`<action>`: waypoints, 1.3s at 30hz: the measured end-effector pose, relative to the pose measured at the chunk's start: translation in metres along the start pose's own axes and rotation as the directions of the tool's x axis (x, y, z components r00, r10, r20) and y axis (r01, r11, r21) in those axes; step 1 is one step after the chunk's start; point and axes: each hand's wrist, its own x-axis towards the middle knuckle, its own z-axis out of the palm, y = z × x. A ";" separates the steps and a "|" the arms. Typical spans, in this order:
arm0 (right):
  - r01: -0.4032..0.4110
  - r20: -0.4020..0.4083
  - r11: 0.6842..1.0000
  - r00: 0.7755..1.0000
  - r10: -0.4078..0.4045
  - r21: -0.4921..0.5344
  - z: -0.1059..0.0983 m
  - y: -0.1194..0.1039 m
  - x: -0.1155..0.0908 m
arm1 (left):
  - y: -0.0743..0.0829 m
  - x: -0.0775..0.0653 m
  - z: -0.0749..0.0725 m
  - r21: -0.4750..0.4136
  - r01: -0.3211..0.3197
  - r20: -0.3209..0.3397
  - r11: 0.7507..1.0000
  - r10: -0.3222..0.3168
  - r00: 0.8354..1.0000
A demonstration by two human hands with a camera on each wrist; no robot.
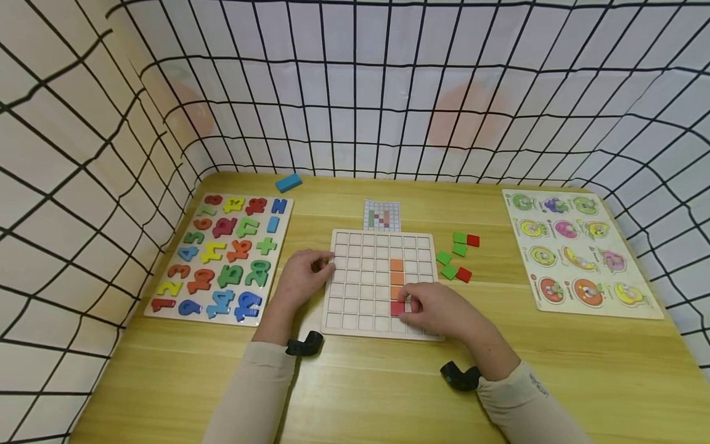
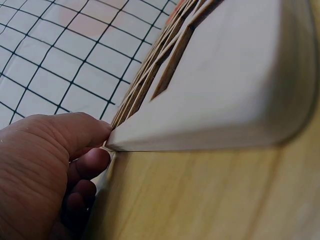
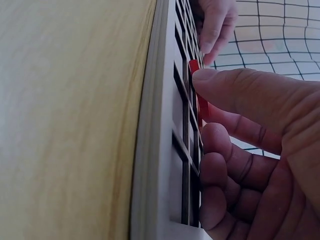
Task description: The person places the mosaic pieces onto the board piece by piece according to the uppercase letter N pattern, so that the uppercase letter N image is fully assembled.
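Note:
A pale wooden grid board (image 1: 352,277) lies flat in the middle of the table. My left hand (image 1: 304,274) is at its left edge, thumb and forefinger pinching the rim (image 2: 190,140). A red square tile (image 1: 396,308) is pinched between thumb and forefinger of my right hand (image 1: 435,308). The tile (image 3: 203,107) appears slightly tilted over a cell; whether it is seated cannot be told. Directly above it in the same column sit three orange tiles (image 1: 396,279). Behind the board, a small printed pattern card (image 1: 381,216) shows coloured squares.
Right of the board lie several loose green tiles (image 1: 460,249) and two red tiles (image 1: 473,240). A number puzzle board (image 1: 222,317) stands left, a fruit puzzle board (image 1: 566,246) right. A blue block (image 1: 288,183) lies at the back. Black wire mesh (image 1: 355,105) surrounds the table.

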 end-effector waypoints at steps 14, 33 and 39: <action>-0.018 0.009 1.000 1.000 0.018 0.007 0.000 0.001 0.002 | -0.003 0.001 0.001 -0.016 -0.024 -0.008 1.000 0.024 1.000; -0.103 -0.134 0.984 0.983 0.122 0.143 -0.026 0.038 0.001 | 0.001 0.000 0.000 -0.020 -0.008 0.000 1.000 0.008 1.000; -0.136 -0.194 0.977 0.967 0.167 0.162 -0.036 0.062 -0.005 | 0.000 0.001 0.000 -0.022 -0.017 -0.002 1.000 0.017 1.000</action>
